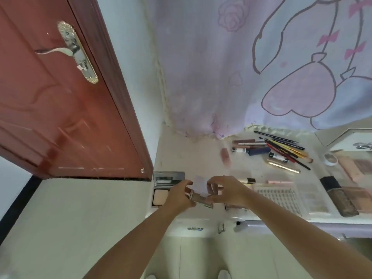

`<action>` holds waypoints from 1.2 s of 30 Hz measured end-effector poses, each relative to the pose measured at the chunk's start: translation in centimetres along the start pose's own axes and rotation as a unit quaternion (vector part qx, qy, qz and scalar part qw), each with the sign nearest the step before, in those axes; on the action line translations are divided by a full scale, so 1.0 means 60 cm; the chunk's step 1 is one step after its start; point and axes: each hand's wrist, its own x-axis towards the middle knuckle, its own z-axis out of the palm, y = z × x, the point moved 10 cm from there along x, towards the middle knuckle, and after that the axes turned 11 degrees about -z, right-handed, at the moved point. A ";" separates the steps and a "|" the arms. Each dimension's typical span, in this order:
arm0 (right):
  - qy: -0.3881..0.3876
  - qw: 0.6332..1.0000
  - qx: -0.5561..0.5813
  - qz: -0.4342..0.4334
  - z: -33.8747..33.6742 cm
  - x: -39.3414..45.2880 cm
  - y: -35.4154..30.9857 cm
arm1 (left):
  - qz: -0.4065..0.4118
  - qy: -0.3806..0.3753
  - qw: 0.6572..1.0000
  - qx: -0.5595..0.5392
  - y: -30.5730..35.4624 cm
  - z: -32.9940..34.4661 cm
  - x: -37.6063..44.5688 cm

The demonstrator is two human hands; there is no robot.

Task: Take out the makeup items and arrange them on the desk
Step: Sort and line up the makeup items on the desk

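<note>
Both of my hands meet over the desk's front left part on a small compact [201, 195] with its mirrored lid raised. My left hand [180, 195] grips the compact's base from the left. My right hand [227, 191] pinches the lid from the right. An open powder compact [163, 187] lies flat just to the left, at the desk's left edge. Pencils, brushes and tubes [279, 151] lie in a group at the back of the desk. A lash tray [279, 198] and palettes [354, 170] lie to the right.
A red door [60, 107] stands open on the left, its edge close to the desk corner. A patterned curtain [251, 67] hangs behind the white desk [191, 154]. A dark foundation bottle [338, 196] lies near the front right. A drawer handle [195, 228] sits below the desk edge.
</note>
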 end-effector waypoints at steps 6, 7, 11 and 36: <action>-0.119 0.992 -0.030 -0.010 0.051 0.008 0.044 | -0.097 0.050 0.994 -0.012 -0.073 0.071 -0.010; -0.125 0.992 -0.032 -0.011 0.051 0.010 0.047 | -0.104 0.062 0.993 -0.018 -0.077 0.076 -0.013; -0.134 0.989 -0.067 -0.018 0.051 0.026 0.060 | -0.135 0.118 0.984 -0.013 -0.084 0.079 -0.015; -0.062 0.974 -0.214 -0.042 -0.011 -0.021 0.145 | -0.135 0.252 0.948 0.140 -0.057 0.082 -0.022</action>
